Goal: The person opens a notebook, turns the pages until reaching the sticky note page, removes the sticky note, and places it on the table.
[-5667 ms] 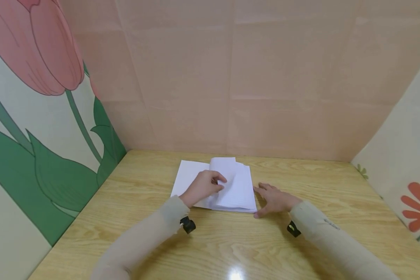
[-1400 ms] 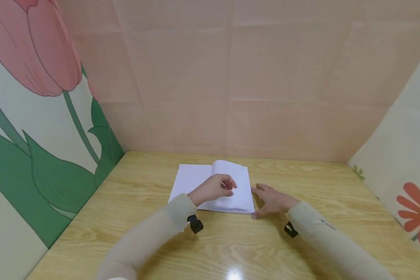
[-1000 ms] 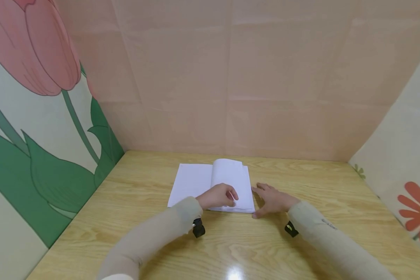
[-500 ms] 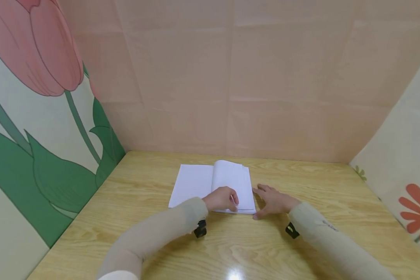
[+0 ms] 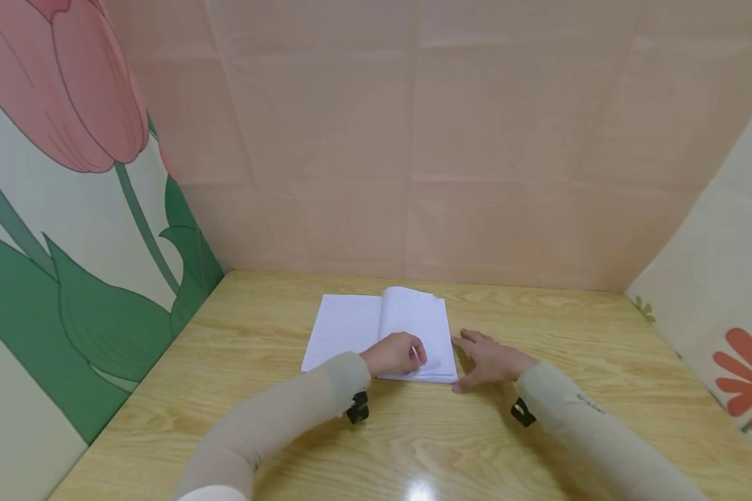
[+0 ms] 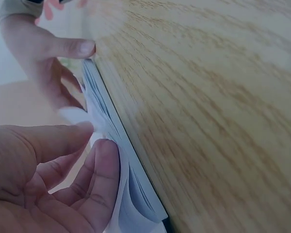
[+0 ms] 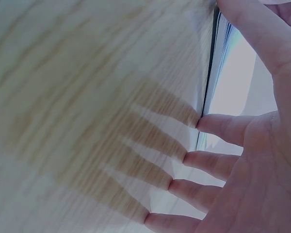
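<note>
An open notebook (image 5: 345, 327) with white ruled pages lies on the wooden table, its right-hand leaves bulging up near the spine. My left hand (image 5: 393, 353) is over the near part of the right side and pinches a page (image 6: 99, 128) between thumb and curled fingers. In the left wrist view, the notebook's page edges fan apart beside those fingers. My right hand (image 5: 491, 358) sits at the notebook's right edge with fingers spread and fairly straight. Its fingertips (image 7: 203, 121) rest on the table along that edge, and the thumb lies by the near right corner.
The wood-grain table (image 5: 451, 445) extends around the notebook on all sides. A plain pinkish sheet (image 5: 407, 139) hangs behind it, with a tulip-patterned panel (image 5: 100, 278) on the left and a flower-patterned panel (image 5: 727, 278) on the right.
My left hand has come from mid-page down to the near edge of the right-hand leaves and now pinches a page there. The right hand has stayed in place.
</note>
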{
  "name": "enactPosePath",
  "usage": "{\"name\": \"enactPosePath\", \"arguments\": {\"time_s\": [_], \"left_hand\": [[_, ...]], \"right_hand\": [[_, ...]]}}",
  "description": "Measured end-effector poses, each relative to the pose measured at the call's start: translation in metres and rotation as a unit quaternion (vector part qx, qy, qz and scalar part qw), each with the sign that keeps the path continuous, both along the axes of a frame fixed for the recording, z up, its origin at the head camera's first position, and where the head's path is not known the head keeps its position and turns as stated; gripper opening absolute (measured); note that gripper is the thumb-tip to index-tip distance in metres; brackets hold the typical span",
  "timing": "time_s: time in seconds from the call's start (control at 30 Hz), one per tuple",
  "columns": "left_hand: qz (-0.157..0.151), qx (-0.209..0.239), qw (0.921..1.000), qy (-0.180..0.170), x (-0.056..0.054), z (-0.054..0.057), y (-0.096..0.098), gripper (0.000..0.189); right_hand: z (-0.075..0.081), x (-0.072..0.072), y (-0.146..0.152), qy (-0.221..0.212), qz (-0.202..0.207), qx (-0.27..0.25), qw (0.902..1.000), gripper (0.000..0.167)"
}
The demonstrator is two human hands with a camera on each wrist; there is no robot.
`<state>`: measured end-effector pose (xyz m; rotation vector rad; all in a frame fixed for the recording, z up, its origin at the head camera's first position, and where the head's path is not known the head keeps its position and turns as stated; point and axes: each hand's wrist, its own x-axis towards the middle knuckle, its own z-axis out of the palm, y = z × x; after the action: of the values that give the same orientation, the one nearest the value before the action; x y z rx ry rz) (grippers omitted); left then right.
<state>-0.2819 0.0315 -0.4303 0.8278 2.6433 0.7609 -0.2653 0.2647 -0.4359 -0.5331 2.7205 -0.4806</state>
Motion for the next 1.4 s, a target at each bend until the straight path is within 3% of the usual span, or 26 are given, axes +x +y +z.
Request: {"name": "enactPosePath", "arguments": {"time_s": [0.27,0.6,0.73,0.97,1.4], "left_hand": [[0.007,-0.038,0.9993,0.0,-0.0031,0.0026,0.0021,0.027],[-0.018,0.044,0.9987,-0.019,0.0022,0.0025,-0.0022,0.059],[-0.022,0.037,0.999,-0.008,0.0031,0.0025,-0.0022,0.054],[-0.003,0.034,0.9992,-0.021,0.0004,0.0003,-0.001,0.026],[0.02,0.076,0.9954,-0.054,-0.0002,0.0001,-0.0025,0.016]], "right_hand": [[-0.0002,-0.0017,0.0009,-0.002,0.0,0.001,1.0,0.109],[-0.0017,-0.0016,0.0012,-0.003,0.0,0.003,1.0,0.109],[-0.0016,-0.0015,0.0011,-0.004,-0.001,0.004,1.0,0.109],[-0.0006,-0.0011,0.0007,0.001,0.002,0.004,1.0,0.109],[-0.0004,-0.0005,-0.0007,-0.004,-0.001,-0.001,1.0,0.109]]}}
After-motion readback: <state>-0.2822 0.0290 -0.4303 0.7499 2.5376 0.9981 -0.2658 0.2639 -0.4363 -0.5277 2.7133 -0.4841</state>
